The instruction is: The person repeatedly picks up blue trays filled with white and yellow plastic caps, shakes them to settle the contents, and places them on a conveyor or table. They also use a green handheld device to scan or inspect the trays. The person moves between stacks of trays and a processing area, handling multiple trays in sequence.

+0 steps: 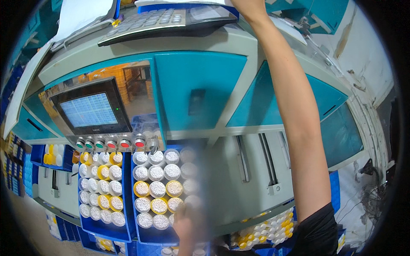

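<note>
My right arm reaches up across the machine from the lower right. Its hand (250,6) is cut off by the top edge, beside a large calculator (158,26) and some white paper (188,2); the fingers are out of sight. Lower down, my left hand (184,224) is at the front right part of a blue tray (147,236). White and yellow cups (157,189) filled with small white pellets stand there in rows. A hazy smear covers that hand's fingers, so whether they grip a cup is unclear.
A second blue tray (106,230) of filled cups stands alongside to the left. Above both are a control screen (90,110) and a row of green and red push buttons (112,144) on the teal machine. Metal rails (268,162) lie right; several more cups (265,230) sit below.
</note>
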`<action>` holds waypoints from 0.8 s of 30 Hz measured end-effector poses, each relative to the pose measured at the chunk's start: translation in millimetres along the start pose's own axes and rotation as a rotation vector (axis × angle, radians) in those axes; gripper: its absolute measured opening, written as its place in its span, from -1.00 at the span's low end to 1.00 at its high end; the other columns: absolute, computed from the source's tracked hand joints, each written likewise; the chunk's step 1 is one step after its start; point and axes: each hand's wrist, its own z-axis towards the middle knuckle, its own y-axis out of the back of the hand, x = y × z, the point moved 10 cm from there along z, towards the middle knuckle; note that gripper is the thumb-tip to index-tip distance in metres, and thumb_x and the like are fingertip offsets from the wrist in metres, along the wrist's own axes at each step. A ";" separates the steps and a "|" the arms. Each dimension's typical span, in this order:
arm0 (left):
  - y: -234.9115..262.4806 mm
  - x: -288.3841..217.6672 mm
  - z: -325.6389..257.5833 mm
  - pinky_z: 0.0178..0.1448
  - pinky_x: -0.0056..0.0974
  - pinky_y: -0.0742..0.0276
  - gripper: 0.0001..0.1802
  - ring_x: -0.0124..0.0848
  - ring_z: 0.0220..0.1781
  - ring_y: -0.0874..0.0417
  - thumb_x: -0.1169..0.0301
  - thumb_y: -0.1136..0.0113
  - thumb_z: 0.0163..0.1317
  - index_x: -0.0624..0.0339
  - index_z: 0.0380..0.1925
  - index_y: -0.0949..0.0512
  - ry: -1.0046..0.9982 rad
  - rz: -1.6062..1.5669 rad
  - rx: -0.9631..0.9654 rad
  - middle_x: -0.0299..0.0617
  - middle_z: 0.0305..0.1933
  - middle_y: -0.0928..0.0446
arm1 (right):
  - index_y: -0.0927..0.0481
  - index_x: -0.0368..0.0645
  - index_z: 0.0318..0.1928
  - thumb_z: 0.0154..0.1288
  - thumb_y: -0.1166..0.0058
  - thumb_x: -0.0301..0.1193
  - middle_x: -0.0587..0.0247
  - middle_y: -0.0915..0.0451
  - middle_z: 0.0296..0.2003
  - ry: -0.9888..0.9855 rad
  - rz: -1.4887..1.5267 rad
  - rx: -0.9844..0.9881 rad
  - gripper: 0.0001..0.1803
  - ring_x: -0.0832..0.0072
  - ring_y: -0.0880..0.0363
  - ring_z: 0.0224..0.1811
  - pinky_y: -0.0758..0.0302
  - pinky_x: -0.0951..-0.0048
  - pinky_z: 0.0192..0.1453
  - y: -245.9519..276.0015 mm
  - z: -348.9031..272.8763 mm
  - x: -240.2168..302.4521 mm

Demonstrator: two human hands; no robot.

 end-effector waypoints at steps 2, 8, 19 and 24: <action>-1.0 2.9 -0.3 -0.15 -0.03 -0.57 -0.70 -0.01 -0.16 -0.63 0.53 -0.17 0.12 0.16 -0.12 -0.70 0.016 -0.005 -0.001 0.02 -0.15 -0.60 | -0.18 -0.53 0.35 0.03 0.16 -0.61 -0.28 -0.17 0.40 0.001 -0.018 0.021 -0.24 -0.05 -0.09 0.49 -0.03 0.26 0.57 -0.3 0.9 -0.8; 1.3 3.8 0.6 -0.17 -0.04 -0.56 -0.72 -0.02 -0.20 -0.62 0.53 -0.18 0.11 0.17 -0.16 -0.72 0.017 -0.012 -0.031 0.01 -0.21 -0.60 | -0.17 -0.52 0.36 0.04 0.16 -0.58 -0.30 -0.15 0.40 0.006 -0.017 0.021 -0.23 -0.08 -0.07 0.49 -0.03 0.23 0.57 2.0 2.4 1.5; 2.7 1.8 0.9 -0.18 -0.03 -0.57 -0.77 -0.01 -0.24 -0.63 0.50 -0.21 0.12 0.19 -0.20 -0.70 0.003 -0.006 -0.017 0.01 -0.21 -0.60 | -0.15 -0.45 0.40 0.03 0.12 -0.61 -0.22 -0.15 0.42 -0.066 -0.057 0.061 -0.20 -0.02 -0.07 0.51 -0.05 0.25 0.56 0.7 1.1 -0.7; 2.1 2.1 3.0 -0.22 -0.01 -0.57 -0.77 0.00 -0.25 -0.63 0.47 -0.20 0.17 0.14 -0.16 -0.68 0.009 0.022 0.007 0.03 -0.23 -0.58 | -0.16 -0.42 0.40 0.03 0.12 -0.60 -0.21 -0.16 0.42 -0.048 -0.057 0.059 -0.20 -0.02 -0.07 0.51 -0.03 0.25 0.57 -4.7 -0.8 -9.5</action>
